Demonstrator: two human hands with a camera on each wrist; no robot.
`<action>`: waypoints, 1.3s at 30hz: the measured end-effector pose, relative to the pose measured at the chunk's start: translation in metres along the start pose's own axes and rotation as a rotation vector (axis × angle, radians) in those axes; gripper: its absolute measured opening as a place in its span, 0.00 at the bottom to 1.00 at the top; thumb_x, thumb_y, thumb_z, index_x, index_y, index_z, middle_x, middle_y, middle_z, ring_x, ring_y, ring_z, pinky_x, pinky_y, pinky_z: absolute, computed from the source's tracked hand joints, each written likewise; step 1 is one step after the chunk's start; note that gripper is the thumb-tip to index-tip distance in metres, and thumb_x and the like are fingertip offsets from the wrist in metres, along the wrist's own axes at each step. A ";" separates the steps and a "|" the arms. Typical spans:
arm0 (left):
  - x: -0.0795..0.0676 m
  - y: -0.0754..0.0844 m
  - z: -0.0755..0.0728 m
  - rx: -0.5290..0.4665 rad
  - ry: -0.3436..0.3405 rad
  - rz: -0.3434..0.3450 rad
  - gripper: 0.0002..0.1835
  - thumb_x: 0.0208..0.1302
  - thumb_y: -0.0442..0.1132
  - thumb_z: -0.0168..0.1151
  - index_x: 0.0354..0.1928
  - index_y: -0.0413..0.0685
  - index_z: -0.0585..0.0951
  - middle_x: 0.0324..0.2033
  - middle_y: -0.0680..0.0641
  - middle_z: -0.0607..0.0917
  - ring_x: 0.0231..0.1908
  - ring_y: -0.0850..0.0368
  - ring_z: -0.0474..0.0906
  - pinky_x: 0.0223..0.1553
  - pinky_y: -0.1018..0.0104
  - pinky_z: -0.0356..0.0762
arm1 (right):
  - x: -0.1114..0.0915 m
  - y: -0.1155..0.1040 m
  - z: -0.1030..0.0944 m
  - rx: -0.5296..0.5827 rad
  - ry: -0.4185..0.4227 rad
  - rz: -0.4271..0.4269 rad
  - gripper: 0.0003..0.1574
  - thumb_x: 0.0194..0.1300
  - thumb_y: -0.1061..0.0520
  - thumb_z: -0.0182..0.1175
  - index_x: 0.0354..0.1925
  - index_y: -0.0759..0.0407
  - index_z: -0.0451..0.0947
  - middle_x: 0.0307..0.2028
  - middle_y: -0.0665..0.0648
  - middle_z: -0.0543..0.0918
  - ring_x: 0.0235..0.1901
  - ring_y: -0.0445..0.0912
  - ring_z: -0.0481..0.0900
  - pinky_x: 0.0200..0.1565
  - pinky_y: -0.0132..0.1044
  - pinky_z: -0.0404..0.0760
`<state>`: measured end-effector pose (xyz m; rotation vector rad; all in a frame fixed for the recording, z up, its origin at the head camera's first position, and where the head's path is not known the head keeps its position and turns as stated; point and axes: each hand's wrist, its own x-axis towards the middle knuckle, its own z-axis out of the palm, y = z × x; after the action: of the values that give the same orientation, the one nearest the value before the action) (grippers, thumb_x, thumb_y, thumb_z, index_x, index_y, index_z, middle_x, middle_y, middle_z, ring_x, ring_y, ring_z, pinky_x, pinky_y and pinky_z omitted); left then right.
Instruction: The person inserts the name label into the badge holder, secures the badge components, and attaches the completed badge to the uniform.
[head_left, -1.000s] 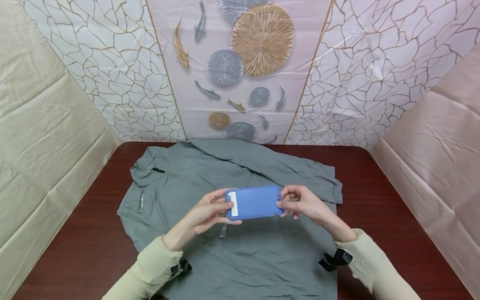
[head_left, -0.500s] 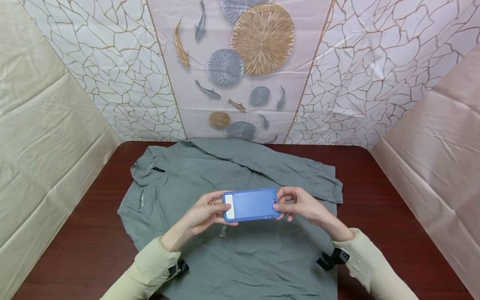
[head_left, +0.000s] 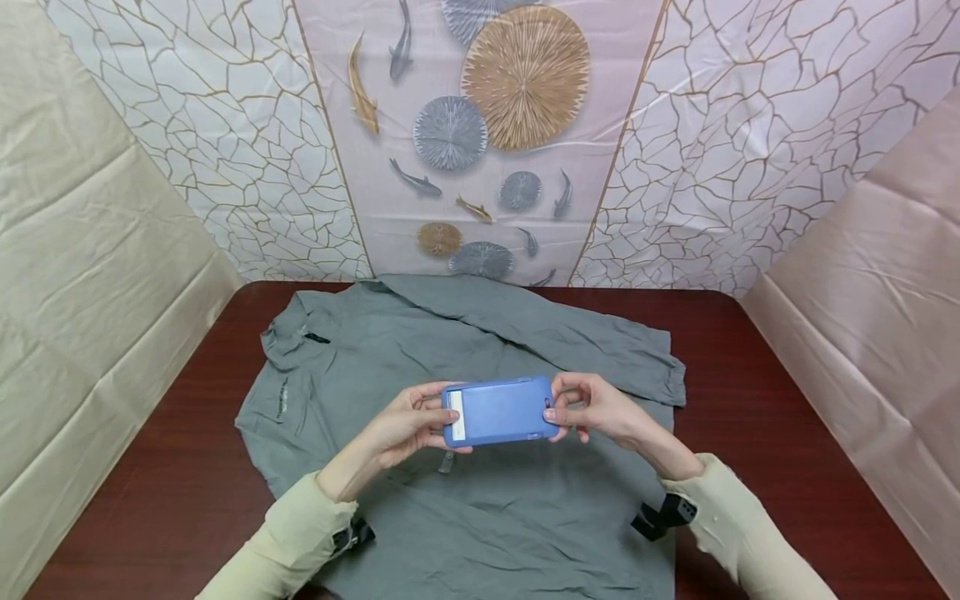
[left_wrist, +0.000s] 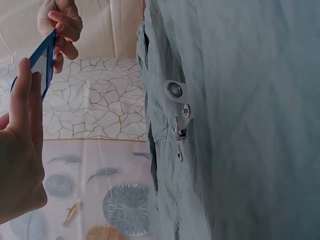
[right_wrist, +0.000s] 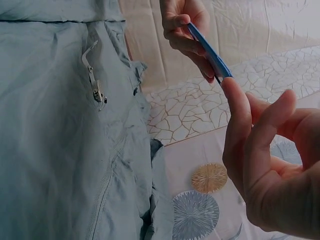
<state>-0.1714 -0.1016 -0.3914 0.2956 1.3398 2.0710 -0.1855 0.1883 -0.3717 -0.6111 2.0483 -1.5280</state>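
A flat blue badge holder (head_left: 498,411), with a white strip near its left end and a small slot near its right end, is held up over a grey-green jacket (head_left: 487,517). My left hand (head_left: 401,427) grips the left end, thumb on the white strip and fingers around the edges. At the other end, my right hand (head_left: 596,410) pinches beside the slot with thumb and fingertips. Both wrist views show the holder thin and edge-on, between the left hand (left_wrist: 22,145) and the right hand (right_wrist: 272,160). On the jacket below lies a metal badge clip (left_wrist: 181,127) with a snap strap.
The jacket is spread over a dark red-brown table (head_left: 750,417), one sleeve (head_left: 540,321) lying across the back. Cream cloth walls (head_left: 97,292) flank the table, and a patterned cloth (head_left: 465,125) hangs behind it. Each wrist wears a black camera strap (head_left: 663,517).
Both hands have shifted slightly left with the badge holder between them, mostly in the first half second. The jacket and the clip have stayed in place.
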 end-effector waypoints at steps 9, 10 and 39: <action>-0.001 -0.001 0.002 0.003 -0.020 -0.016 0.31 0.61 0.24 0.50 0.66 0.34 0.54 0.57 0.31 0.69 0.47 0.48 0.78 0.46 0.46 0.75 | 0.002 0.000 0.005 -0.002 -0.009 -0.001 0.14 0.60 0.58 0.58 0.31 0.67 0.65 0.20 0.52 0.80 0.23 0.46 0.83 0.15 0.29 0.71; -0.001 0.000 0.003 0.007 -0.028 -0.013 0.31 0.61 0.24 0.50 0.66 0.34 0.54 0.59 0.30 0.66 0.48 0.48 0.78 0.46 0.46 0.75 | 0.002 0.000 0.005 -0.001 -0.004 -0.001 0.14 0.60 0.58 0.58 0.31 0.66 0.65 0.20 0.52 0.80 0.23 0.46 0.83 0.15 0.29 0.71; 0.001 -0.001 0.009 0.149 0.097 -0.069 0.28 0.62 0.31 0.54 0.63 0.35 0.59 0.51 0.31 0.75 0.45 0.42 0.79 0.42 0.50 0.77 | 0.006 0.008 0.005 0.286 -0.139 0.054 0.17 0.63 0.59 0.55 0.49 0.62 0.67 0.34 0.49 0.85 0.29 0.36 0.80 0.22 0.24 0.76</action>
<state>-0.1675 -0.0943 -0.3887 0.2121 1.5448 1.9541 -0.1874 0.1826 -0.3817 -0.5297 1.6901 -1.6580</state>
